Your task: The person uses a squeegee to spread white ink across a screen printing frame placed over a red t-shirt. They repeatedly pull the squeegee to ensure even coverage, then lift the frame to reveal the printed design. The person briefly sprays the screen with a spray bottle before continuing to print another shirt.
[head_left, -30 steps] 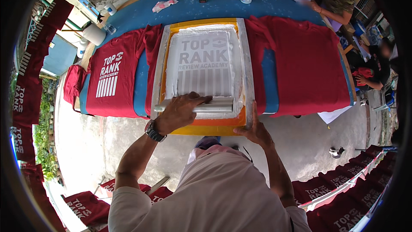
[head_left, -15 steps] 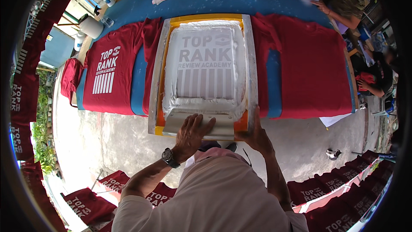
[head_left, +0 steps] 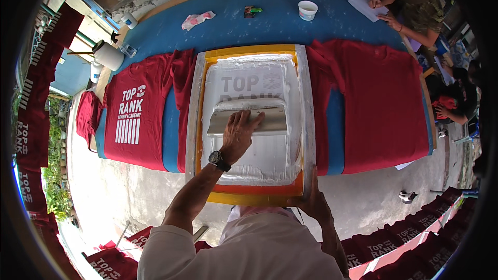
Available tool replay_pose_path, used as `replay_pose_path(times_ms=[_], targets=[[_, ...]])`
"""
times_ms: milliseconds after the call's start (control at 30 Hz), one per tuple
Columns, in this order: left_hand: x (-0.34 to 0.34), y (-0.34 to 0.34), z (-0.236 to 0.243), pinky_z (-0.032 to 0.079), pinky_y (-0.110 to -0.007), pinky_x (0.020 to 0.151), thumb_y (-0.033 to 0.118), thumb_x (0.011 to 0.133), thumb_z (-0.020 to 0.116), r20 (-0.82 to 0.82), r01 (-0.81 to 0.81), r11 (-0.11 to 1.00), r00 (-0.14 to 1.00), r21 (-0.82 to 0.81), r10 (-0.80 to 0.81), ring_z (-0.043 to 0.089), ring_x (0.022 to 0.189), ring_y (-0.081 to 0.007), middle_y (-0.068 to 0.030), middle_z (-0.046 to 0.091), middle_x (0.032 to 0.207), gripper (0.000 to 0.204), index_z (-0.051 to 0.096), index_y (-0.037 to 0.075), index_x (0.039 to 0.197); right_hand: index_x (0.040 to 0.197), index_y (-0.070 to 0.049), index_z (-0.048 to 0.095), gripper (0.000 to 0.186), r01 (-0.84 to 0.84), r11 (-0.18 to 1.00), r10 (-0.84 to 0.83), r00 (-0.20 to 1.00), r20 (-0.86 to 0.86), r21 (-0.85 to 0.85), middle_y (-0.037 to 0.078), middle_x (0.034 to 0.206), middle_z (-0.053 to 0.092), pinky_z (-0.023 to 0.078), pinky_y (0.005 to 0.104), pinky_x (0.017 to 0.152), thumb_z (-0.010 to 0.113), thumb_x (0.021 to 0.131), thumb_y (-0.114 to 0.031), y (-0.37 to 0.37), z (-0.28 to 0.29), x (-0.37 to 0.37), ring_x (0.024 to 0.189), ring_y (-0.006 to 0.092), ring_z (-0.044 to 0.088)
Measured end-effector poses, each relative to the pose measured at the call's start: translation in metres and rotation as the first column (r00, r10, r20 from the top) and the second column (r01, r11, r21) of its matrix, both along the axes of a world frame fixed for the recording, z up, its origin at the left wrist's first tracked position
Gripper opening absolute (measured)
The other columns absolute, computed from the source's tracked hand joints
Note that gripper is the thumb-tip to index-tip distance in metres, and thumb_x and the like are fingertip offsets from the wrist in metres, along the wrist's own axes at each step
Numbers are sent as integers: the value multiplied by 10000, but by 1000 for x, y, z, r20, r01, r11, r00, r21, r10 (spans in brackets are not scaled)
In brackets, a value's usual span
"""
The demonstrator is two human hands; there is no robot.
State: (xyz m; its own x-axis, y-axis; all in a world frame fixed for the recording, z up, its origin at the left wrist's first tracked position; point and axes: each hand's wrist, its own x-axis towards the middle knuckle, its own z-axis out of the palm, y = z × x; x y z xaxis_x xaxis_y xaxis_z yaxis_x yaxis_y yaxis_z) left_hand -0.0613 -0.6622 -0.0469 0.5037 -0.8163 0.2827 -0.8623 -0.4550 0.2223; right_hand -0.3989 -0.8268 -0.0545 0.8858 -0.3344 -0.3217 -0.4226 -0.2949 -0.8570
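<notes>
My left hand (head_left: 238, 134), with a watch on its wrist, grips a wide metal squeegee (head_left: 273, 121) midway up a screen printing frame (head_left: 309, 140). White ink (head_left: 249, 171) coats the mesh in front of and behind the blade, and a ridge of it lies along the squeegee's far edge. Part of a lettered design shows grey through the mesh beyond the blade. At the frame's near right corner, my right hand (head_left: 315, 202) clasps the edge, its thumb side partly hidden. Beneath the frame lies a dark red shirt (head_left: 185, 72), mostly covered.
A printed red shirt (head_left: 132, 109) lies to the left on the blue table (head_left: 228, 26), a plain red shirt (head_left: 381, 109) to the right. A white tub (head_left: 307, 10) and crumpled cloth (head_left: 198, 19) sit farther back. At the far right, a person (head_left: 423, 21) writes on paper (head_left: 367, 8).
My left hand has pushed the squeegee away from me, from the frame's near end to mid-mesh. My right hand still holds the near right corner. The view has tilted, so the table appears lower.
</notes>
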Motion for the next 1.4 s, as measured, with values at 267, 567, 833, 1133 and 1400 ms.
replay_pose_path(times_ms=[267,567,833,1133,1400], targets=[[135,-64,30,571,-525,1025,-81,892,620,-93,48,989,995,138,-35,699,1167,-341,-132,700,1213,685,651,188,1522,1746,15,-13,1465,13,1000,-13,997,-81,-3,404,1398,664,642,563,977,957,813,-564,0,7,3,1232,550,696],[206,-61,60,585,-534,996,-43,871,597,-165,46,966,986,253,-3,726,1164,-391,-232,750,1216,722,649,195,1550,1749,-3,-12,1475,18,999,-22,992,-120,-30,360,1360,708,641,569,978,974,798,-548,2,5,1,1222,548,702],[186,-44,24,587,-521,1010,-37,846,604,-184,12,979,982,205,26,734,1134,-424,-266,744,1218,722,608,84,1557,1750,-20,-38,1464,4,1000,-4,1000,23,-23,284,1362,740,657,534,938,932,826,-610,1,-1,2,1184,505,743],[4,26,34,611,-570,843,-21,842,668,-181,-58,984,979,170,89,748,955,-460,-246,730,1049,721,587,109,1547,1769,-89,-97,1460,-3,998,13,986,-168,55,327,1235,765,598,540,989,954,841,-498,0,2,-7,1180,521,738],[-102,48,66,532,-568,1044,-65,827,635,-282,30,941,957,338,71,670,1209,-463,-239,704,1332,766,570,69,1578,1778,-137,-119,1422,25,996,-33,994,107,80,322,1278,751,567,523,1064,952,858,-304,3,-11,-12,1161,472,761]])
